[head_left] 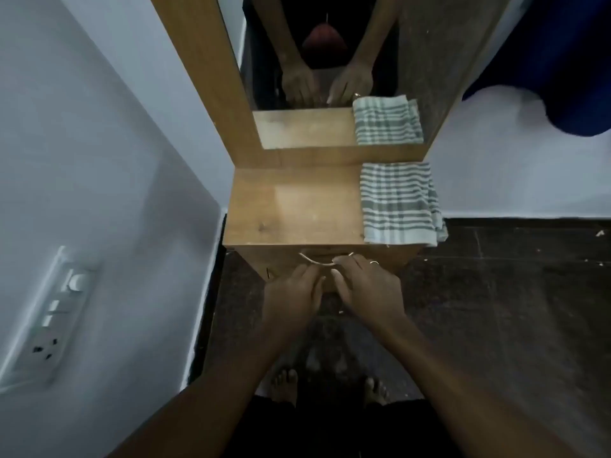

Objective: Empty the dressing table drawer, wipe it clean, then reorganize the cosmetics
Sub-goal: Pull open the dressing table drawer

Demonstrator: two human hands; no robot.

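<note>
The wooden dressing table [297, 209] stands against the wall under a tall mirror [317, 61]. Its drawer front [390, 259] sits flush below the top and looks closed, so nothing inside shows. A curved metal handle [325, 264] runs across the drawer front. My left hand [294, 292] reaches the handle's left part, fingertips hooked at it. My right hand [367, 285], wearing a ring, curls finger and thumb round the handle's right part. A folded green-and-white striped cloth [398, 203] lies on the right side of the tabletop.
A white wall with a switch and socket panel [49, 319] closes in on the left. Dark floor [496, 309] spreads to the right and beneath me, where my bare feet [284, 385] stand. Blue fabric [562, 61] hangs at the upper right.
</note>
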